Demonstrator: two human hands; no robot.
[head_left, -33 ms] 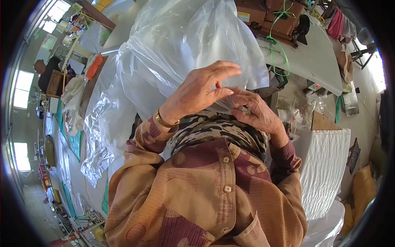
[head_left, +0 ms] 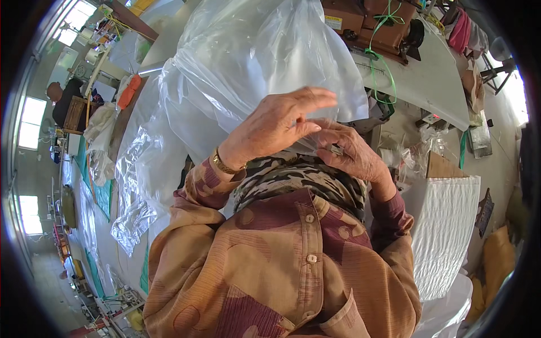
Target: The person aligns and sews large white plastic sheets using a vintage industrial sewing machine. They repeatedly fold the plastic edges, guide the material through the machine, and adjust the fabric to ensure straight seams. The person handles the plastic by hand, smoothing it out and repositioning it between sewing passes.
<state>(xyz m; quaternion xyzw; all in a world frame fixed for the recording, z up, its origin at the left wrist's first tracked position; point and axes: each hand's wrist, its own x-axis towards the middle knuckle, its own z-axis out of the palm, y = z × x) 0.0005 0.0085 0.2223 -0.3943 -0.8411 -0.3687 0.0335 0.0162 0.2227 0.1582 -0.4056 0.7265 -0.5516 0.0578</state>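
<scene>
Bright windows (head_left: 31,127) run down the left wall and let in daylight. A long grey bench (head_left: 417,79) stands at the top right. A brown machine (head_left: 372,22) sits on it.

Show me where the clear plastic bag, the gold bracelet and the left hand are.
clear plastic bag (head_left: 253,50): head view, on its upper crinkled face.
gold bracelet (head_left: 222,163): head view, on the band at the wrist.
left hand (head_left: 276,124): head view, on the back of the hand.
</scene>
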